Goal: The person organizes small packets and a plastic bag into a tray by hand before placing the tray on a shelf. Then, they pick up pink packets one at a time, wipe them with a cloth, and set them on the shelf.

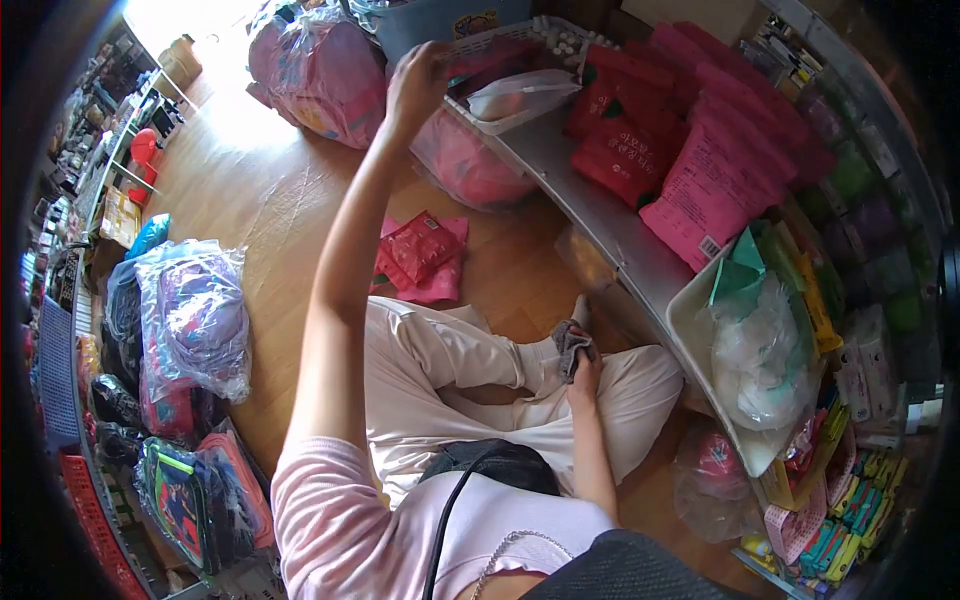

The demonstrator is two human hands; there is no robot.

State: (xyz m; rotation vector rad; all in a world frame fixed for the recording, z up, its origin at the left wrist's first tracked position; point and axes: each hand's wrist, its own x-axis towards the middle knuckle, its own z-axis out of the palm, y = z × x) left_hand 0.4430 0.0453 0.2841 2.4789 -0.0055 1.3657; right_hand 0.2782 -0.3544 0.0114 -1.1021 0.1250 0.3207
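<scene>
My left hand [418, 85] is stretched far forward, its fingers bent together at the left end of a white plastic basket [515, 122] on the metal shelf. What those fingers hold, if anything, cannot be made out. Inside the basket lie a clear plastic bag [522, 95] and some dark red packets. Over my crossed legs, my right hand [584, 378] is closed around a crumpled grey cloth [572, 348]. Red and pink packages [420, 250] lie on the floor in front of my knees.
Red and pink printed bags [690, 180] are piled on the shelf [570, 178] at right, beside a white tray [690, 320] with plastic bags. Large bags of pink goods [325, 75] stand ahead. Plastic-wrapped goods [195, 315] are stacked on the left floor, near full shelves.
</scene>
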